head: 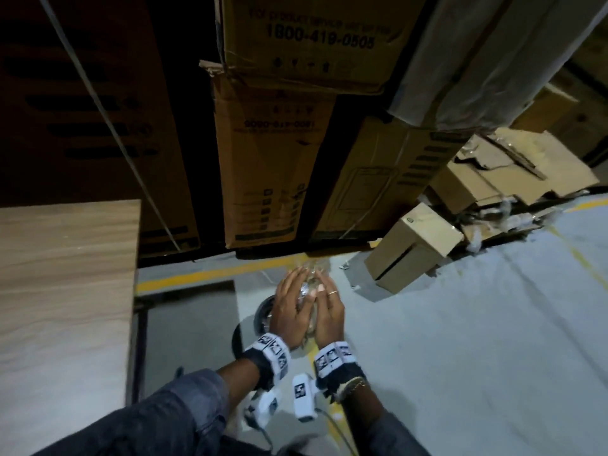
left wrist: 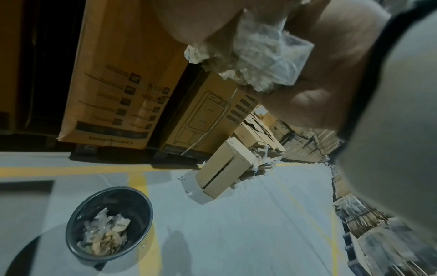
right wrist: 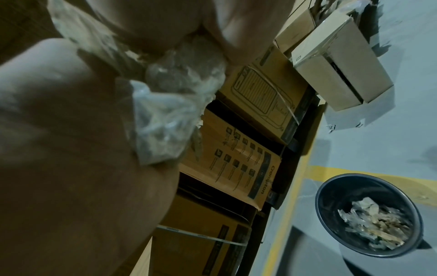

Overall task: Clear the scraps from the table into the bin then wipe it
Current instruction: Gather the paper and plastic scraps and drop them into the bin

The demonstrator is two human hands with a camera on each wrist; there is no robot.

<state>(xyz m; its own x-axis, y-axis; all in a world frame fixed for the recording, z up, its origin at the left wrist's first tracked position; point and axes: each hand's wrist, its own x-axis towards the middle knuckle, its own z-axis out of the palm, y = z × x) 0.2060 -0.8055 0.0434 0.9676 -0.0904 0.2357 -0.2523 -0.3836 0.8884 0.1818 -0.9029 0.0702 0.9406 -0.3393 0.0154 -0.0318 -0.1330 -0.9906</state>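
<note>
Both hands are cupped together round a crumpled bundle of clear plastic and paper scraps (head: 307,291). My left hand (head: 289,311) holds its left side and my right hand (head: 329,307) its right side. The bundle shows between the palms in the left wrist view (left wrist: 260,61) and the right wrist view (right wrist: 165,115). Directly below the hands a round black bin (head: 265,307) stands on the grey floor, mostly hidden by them. The bin (left wrist: 141,196) (right wrist: 331,188) holds more crumpled scraps (left wrist: 106,235) (right wrist: 376,226). The wood-grain table (head: 65,274) is at the left.
Tall cardboard cartons (head: 269,159) are stacked just behind the bin. A small cardboard box (head: 414,248) lies on the floor to the right, with torn boxes (head: 513,172) beyond it. A yellow line (head: 204,276) runs across the grey floor.
</note>
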